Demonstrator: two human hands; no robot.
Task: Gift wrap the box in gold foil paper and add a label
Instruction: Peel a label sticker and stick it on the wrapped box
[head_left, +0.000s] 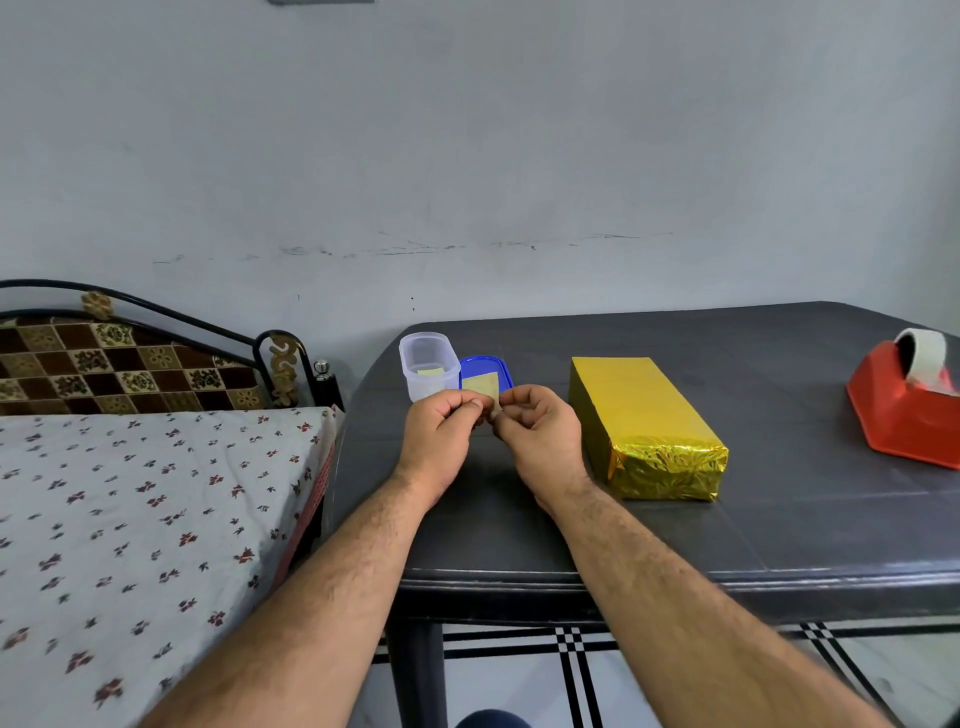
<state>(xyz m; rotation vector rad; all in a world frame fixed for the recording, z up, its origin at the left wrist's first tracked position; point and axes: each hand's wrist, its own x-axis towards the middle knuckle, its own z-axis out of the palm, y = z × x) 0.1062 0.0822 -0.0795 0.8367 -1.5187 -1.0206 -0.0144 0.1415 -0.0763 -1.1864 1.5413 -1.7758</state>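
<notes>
The box (644, 421) lies wrapped in gold foil on the dark table (779, 530), its crinkled end facing me. Just left of it, both hands are raised above the table and meet at a small pale yellow label (482, 385). My left hand (441, 431) pinches the label's lower edge with thumb and fingertips. My right hand (540, 431) pinches the same edge from the other side. The label stands upright between them.
A clear plastic container (429, 371) with another yellow label inside stands behind my hands, its blue lid (485, 366) beside it. A red tape dispenser (909, 400) sits at the table's far right. A bed with a floral sheet (145, 519) adjoins the table's left.
</notes>
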